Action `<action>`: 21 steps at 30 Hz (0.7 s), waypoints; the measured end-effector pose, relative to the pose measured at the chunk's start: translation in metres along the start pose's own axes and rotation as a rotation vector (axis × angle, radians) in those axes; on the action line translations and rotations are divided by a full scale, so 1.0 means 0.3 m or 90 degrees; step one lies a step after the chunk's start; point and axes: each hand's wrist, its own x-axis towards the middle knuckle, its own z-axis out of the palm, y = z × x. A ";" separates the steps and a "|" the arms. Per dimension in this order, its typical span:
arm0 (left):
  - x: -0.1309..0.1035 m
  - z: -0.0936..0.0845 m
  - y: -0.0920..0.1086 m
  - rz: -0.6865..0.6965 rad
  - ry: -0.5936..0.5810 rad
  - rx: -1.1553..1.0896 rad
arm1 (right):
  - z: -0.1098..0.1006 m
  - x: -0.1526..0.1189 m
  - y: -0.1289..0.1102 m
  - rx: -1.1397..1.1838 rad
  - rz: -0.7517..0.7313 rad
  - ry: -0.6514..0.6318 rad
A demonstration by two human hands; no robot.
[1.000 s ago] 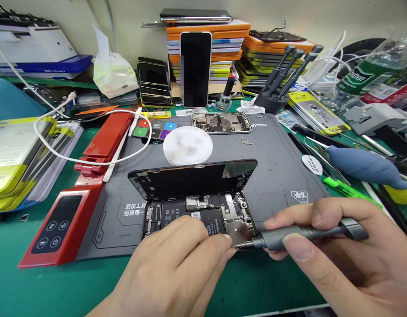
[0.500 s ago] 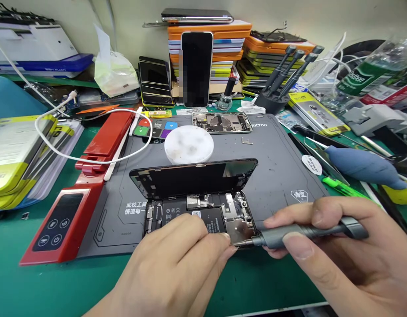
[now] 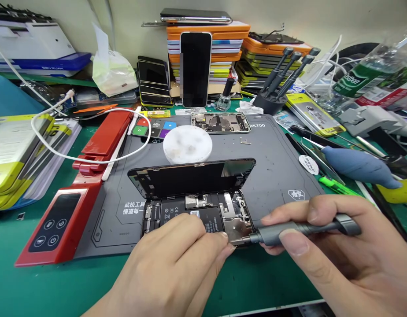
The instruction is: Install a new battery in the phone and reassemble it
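Observation:
An opened phone lies on the grey work mat, its battery and metal plates exposed. Its screen is tilted up at the far side and leans near a white round block. My right hand grips a grey screwdriver, held almost level, with the tip pointing left over the phone's near right corner. My left hand is closed in a pinch beside that tip and covers the phone's near left part. Whatever its fingertips hold, if anything, is hidden.
The white block stands behind the screen. Another opened phone lies at the mat's back. To the left is a red device with a white cable looping over it. A blue air blower and a screwdriver stand are on the right.
The view has shifted slightly, moving most things a little left in the picture. Both hands and the screwdriver keep nearly the same place at the phone.

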 end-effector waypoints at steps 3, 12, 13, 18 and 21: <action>-0.001 -0.002 0.000 -0.004 0.002 0.002 | -0.005 0.006 -0.005 -0.012 -0.011 -0.001; -0.003 -0.009 0.001 -0.007 -0.023 0.007 | -0.008 0.006 -0.009 -0.004 -0.006 0.001; -0.004 -0.010 0.001 -0.007 -0.022 0.008 | -0.008 0.008 -0.008 -0.001 0.001 0.006; -0.011 -0.013 -0.003 0.000 -0.025 0.013 | 0.007 0.044 -0.024 0.014 0.042 0.065; -0.008 -0.015 -0.004 -0.010 -0.025 0.015 | 0.012 0.063 -0.037 0.010 0.038 0.067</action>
